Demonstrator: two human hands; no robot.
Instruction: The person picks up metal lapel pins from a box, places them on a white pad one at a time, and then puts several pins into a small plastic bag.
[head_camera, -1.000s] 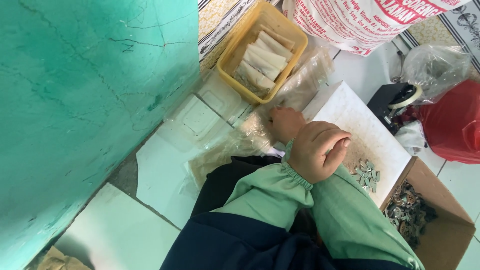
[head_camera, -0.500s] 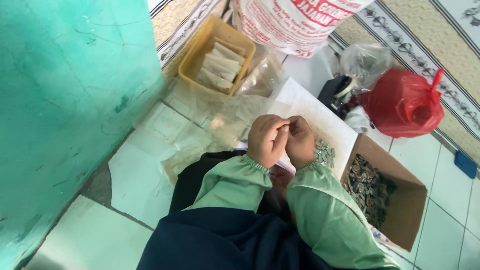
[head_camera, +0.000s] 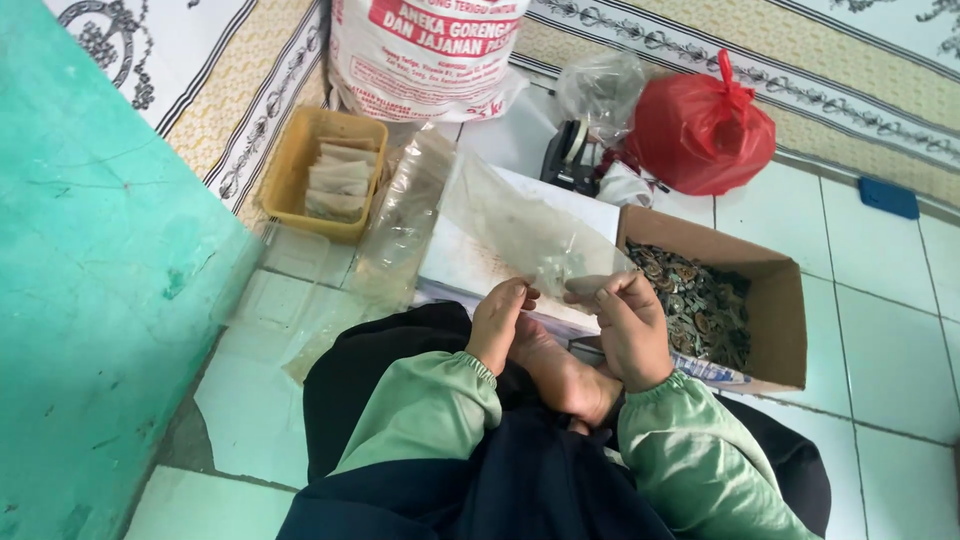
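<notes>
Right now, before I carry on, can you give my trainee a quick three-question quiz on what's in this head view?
1. True or false: both hands pinch the same clear plastic bag.
2. The cardboard box of small metal pieces lies nearer which hand? A) left hand B) right hand
3. What sits in the yellow tray by the green wall?

Key
1. True: the fingertips of both hands grip its lower edge.
2. B: the box lies right beside that hand.
3. A stack of pale flat packets; what exactly they are cannot be told.
</notes>
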